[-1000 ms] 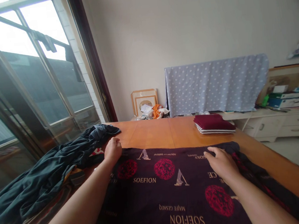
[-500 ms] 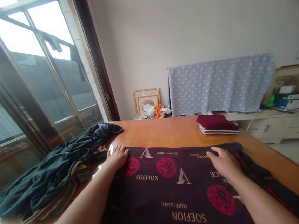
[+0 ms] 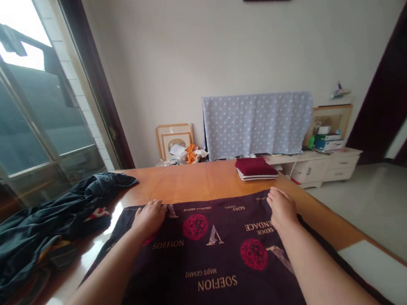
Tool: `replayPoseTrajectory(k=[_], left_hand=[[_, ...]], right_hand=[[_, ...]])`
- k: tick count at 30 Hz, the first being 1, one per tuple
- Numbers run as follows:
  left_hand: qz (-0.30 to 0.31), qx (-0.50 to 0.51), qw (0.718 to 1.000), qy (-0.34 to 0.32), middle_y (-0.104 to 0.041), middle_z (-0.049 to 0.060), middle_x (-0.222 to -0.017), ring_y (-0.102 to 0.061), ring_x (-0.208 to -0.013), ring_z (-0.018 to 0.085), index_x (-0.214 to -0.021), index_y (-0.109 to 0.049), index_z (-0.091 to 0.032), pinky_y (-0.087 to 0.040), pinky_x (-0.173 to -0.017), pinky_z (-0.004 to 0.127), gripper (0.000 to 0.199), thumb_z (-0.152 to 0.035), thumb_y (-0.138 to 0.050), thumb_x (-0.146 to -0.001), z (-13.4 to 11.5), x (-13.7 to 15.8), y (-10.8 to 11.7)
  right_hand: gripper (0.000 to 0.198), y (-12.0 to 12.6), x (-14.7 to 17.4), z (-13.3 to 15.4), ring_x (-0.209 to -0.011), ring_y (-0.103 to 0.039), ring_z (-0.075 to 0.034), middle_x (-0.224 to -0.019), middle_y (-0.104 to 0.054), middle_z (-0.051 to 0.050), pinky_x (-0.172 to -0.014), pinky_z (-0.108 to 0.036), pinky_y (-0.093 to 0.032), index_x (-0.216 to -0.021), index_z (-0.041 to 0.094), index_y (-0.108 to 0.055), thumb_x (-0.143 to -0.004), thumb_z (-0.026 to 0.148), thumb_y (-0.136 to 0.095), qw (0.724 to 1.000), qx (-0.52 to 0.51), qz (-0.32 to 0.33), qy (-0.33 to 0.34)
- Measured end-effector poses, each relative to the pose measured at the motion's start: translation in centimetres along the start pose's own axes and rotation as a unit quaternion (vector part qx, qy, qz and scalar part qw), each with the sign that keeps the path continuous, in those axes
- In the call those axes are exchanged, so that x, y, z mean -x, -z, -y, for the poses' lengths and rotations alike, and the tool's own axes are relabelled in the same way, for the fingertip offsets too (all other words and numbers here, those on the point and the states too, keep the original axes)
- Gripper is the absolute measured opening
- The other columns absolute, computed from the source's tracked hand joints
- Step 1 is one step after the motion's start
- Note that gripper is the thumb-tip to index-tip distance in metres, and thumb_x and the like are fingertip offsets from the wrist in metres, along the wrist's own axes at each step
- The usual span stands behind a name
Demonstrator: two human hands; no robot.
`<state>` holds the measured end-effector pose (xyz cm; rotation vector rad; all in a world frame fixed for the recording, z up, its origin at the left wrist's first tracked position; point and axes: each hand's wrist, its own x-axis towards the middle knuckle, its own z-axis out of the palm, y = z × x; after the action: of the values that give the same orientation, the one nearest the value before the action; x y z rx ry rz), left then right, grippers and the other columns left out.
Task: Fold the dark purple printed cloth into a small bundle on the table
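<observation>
A dark purple cloth (image 3: 172, 280) printed with gold lettering and red round medallions lies spread on the table in front of me. Whether it is a garment cannot be made out. Near its far left part my left hand (image 3: 151, 218) rests flat on the fabric, fingers stretched forward. At the far right corner my right hand (image 3: 281, 206) has its fingers curled over the edge, gripping the cloth. The near end of the fabric runs out of view at the bottom.
The wooden table (image 3: 177, 181) carries a pile of dark clothes (image 3: 50, 210) on the left and a folded stack with maroon on top (image 3: 254, 167) at the far right. Behind it stand a low white cabinet (image 3: 334, 168) and something draped with a polka-dot cloth (image 3: 258, 123).
My view has turned right. My right hand has moved onto the cloth's far right corner and curled over it; the dark bunched part there has been straightened. My left hand still lies on the cloth.
</observation>
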<state>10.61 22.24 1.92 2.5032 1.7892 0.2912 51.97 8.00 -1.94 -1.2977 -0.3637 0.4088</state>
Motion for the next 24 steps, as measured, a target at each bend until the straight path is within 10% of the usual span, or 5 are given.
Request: replayPoseTrajectory(k=[7,24], left_hand=[[0.059,0.028,0.997,-0.038,-0.034,0.011,-0.163,-0.025,-0.151,0.033,-0.149,-0.044,-0.025,-0.016,-0.118,0.063,0.07,-0.066,-0.031,-0.095,-4.3,2.5,-2.3],[0.017,0.007,0.998,-0.054,-0.031,0.008,-0.164,-0.021,-0.153,0.03,-0.154,-0.041,-0.025,-0.016,-0.121,0.056,0.073,-0.068,-0.03,-0.096,-3.8,3.5,-3.7]], right_hand=[[0.016,1.1,-1.1,0.7,-0.096,-0.066,-0.015,-0.094,-0.063,-0.005,-0.084,-0.025,-0.06,-0.097,0.021,-0.055,-0.084,0.029,-0.056,0.98,-0.107,-0.059,-0.159],[0.035,1.0,0.1,1.2,-0.117,-0.06,-0.016,-0.127,-0.057,-0.012,-0.097,-0.029,-0.056,-0.124,0.02,-0.053,-0.094,0.038,-0.05,0.965,-0.152,0.03,-0.211]])
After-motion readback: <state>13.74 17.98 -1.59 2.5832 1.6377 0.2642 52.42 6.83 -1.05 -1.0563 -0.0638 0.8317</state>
